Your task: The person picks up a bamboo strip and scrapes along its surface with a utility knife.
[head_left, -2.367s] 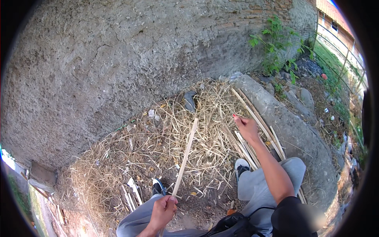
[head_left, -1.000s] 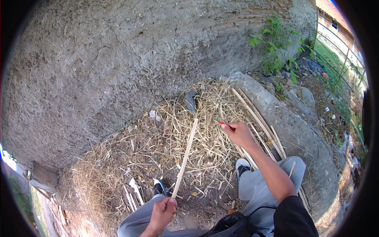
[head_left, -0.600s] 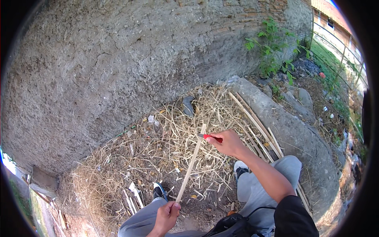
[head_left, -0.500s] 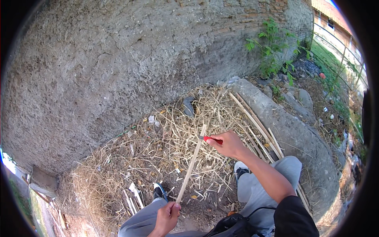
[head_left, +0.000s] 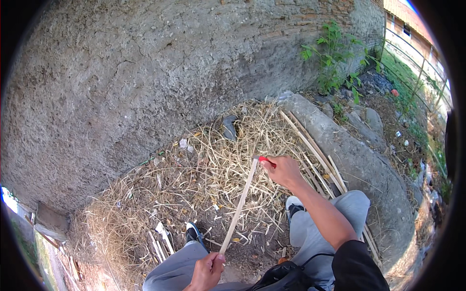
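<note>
My left hand (head_left: 208,271) is closed around the lower end of a pale, flat strip (head_left: 238,213) that looks like split bamboo or wood. The strip slants up and away to the right over the shavings. My right hand (head_left: 283,170) grips the red handle of a knife (head_left: 266,161). Its short grey blade lies at the strip's far end. Whether the blade touches the strip there, I cannot tell. Both forearms are extended over my grey-trousered knees.
Curled shavings (head_left: 262,131) cover the ground. Several long strips (head_left: 315,148) lean along a big grey rock (head_left: 349,150) at right. A rough wall (head_left: 160,87) rises ahead, with a leafy plant (head_left: 332,60) by it. Shorter strips (head_left: 158,248) lie by my left foot.
My right hand has moved the knife up and slightly right, from just below the strip's far tip to the tip itself. The left hand has shifted a little right and down.
</note>
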`<state>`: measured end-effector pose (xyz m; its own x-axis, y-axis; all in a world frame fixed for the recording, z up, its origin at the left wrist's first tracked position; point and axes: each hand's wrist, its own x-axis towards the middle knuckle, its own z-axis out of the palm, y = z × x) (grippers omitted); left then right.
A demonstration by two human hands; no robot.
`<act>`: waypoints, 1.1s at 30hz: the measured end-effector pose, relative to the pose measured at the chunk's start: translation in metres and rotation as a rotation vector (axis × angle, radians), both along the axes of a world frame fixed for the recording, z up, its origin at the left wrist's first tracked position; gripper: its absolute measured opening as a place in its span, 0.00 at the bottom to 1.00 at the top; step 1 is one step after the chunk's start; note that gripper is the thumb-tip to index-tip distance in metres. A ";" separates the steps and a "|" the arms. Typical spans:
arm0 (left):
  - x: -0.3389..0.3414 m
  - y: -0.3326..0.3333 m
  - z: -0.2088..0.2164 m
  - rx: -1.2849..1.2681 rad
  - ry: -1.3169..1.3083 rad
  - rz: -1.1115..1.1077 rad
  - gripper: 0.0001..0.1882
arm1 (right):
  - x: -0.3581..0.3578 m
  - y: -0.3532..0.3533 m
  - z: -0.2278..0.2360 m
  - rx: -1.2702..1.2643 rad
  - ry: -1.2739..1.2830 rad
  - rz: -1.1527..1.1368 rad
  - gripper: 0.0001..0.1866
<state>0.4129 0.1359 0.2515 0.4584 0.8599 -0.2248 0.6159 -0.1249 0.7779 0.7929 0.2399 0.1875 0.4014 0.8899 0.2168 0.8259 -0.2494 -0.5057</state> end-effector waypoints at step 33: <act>-0.011 0.022 -0.019 -0.084 -0.105 0.050 0.16 | -0.044 -0.024 0.025 0.228 0.083 0.358 0.24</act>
